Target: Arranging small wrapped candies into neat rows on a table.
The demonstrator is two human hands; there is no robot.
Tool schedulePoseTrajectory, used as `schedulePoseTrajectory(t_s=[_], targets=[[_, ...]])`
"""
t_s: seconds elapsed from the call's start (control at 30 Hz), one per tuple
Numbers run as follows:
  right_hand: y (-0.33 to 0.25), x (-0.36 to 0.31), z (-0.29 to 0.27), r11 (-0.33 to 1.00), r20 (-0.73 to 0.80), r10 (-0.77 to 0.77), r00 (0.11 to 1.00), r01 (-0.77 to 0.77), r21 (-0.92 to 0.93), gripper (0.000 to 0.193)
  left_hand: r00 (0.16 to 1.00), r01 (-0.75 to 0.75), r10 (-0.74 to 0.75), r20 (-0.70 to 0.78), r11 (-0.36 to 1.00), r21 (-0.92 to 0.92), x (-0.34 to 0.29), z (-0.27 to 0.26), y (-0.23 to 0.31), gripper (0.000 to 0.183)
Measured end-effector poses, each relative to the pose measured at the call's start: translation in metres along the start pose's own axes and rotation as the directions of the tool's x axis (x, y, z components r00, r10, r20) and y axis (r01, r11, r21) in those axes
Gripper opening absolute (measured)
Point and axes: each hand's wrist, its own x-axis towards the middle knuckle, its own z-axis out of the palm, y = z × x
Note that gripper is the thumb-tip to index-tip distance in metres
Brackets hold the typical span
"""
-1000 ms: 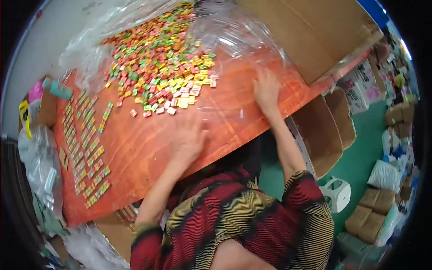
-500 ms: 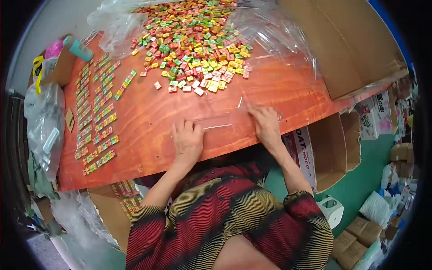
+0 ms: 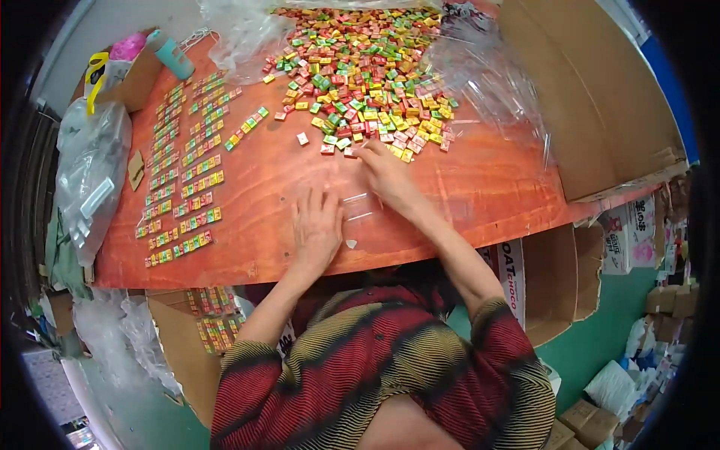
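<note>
My left hand (image 3: 318, 229) lies flat on the red wooden table with its fingers stretched forward. Close to its fingertips is a clear plastic sleeve (image 3: 360, 208), its edges glinting on the tabletop. My right hand (image 3: 386, 176) reaches over to the near edge of a big heap of small candy-sized boxes (image 3: 367, 82) in red, yellow, green and pink. Its bent fingertips are beside a small pale red box (image 3: 350, 152); whether they grip one is hidden. A single box (image 3: 302, 139) lies apart, left of the heap.
Rows of joined small boxes (image 3: 199, 181) lie on the left. Clear plastic film (image 3: 487, 90) and a large cardboard box (image 3: 585, 97) stand right of the heap. A teal bottle (image 3: 171, 54) is at far left. An open carton with packed rows (image 3: 176, 337) sits below the table edge.
My right hand has left the plastic sleeve and moved forward and left to the heap. My left hand stays near the sleeve. The whole view has shifted slightly.
</note>
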Motion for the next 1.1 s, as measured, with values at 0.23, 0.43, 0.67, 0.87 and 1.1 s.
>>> schedulePoseTrajectory(t_s=[0.23,0.43,0.67,0.87,1.1], targets=[[0.021,0.043,0.059,0.931,0.085,-0.077,0.993,0.102,-0.350,0.011,0.994,0.067,-0.069,-0.090,0.997,-0.030,0.069,0.033,-0.062,0.031],[0.022,0.017,0.035,0.952,0.191,-0.013,0.982,0.071,-0.298,0.015,0.999,-0.017,0.015,-0.029,0.998,-0.066,0.049,0.044,-0.054,0.023],[-0.011,-0.002,0.007,0.962,0.100,0.002,0.995,0.025,-0.271,0.018,0.984,0.153,-0.172,-0.052,0.953,-0.260,0.044,0.014,-0.033,0.026],[-0.008,-0.044,0.029,0.905,0.194,-0.073,0.978,0.147,-0.399,0.013,0.990,0.044,-0.012,0.138,0.972,-0.233,0.052,0.028,-0.051,0.017],[0.005,0.009,0.061,0.988,-0.102,-0.039,0.994,0.023,-0.153,0.013,0.990,0.037,0.003,0.143,0.960,-0.278,0.060,0.017,-0.051,0.013]])
